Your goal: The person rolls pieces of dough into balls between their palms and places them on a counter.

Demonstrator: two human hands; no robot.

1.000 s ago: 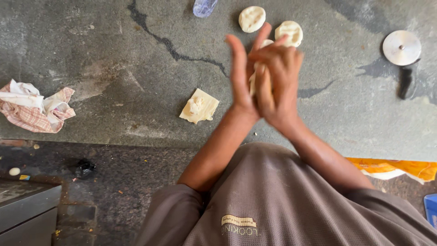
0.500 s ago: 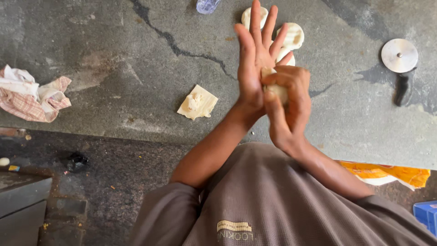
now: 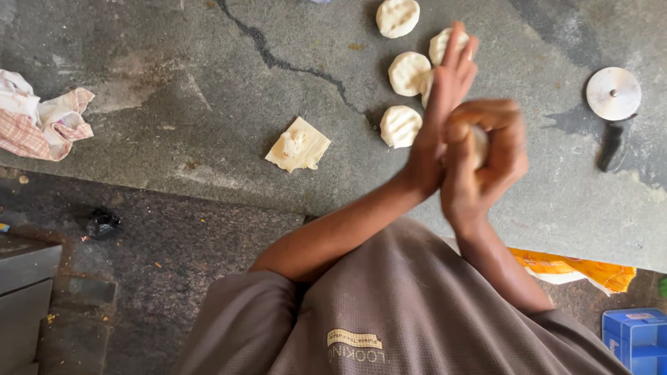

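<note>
Since half a second ago your view has slid up and right, so more flattened rounds show on the desk, and your left hand (image 3: 445, 111) has tipped its fingers further away while the right has curled tighter.

The dough ball (image 3: 478, 144) sits between your palms, above the desk, mostly hidden; only a pale sliver shows past your right thumb. Your right hand (image 3: 486, 156) is cupped around it, its grip clenched on the dough. Your left hand lies flat against it with fingers straight and spread, pressing rather than clasping.

This looks like the rolling step: you are shaping one piece between the palms. The next move, as I judge it, calls for setting it down beside the others and pressing it flat, so keep it round and free of cracks first.

Four pressed rounds (image 3: 401, 126) lie on the grey stone desk (image 3: 174, 83) just beyond your hands, close together. To the left lies a square scrap of dough (image 3: 299, 144). A round-bladed cutter (image 3: 613, 94) rests at the right, a checked cloth (image 3: 43, 121) at the far left, and a blue box (image 3: 636, 338) at the lower right corner.
</note>
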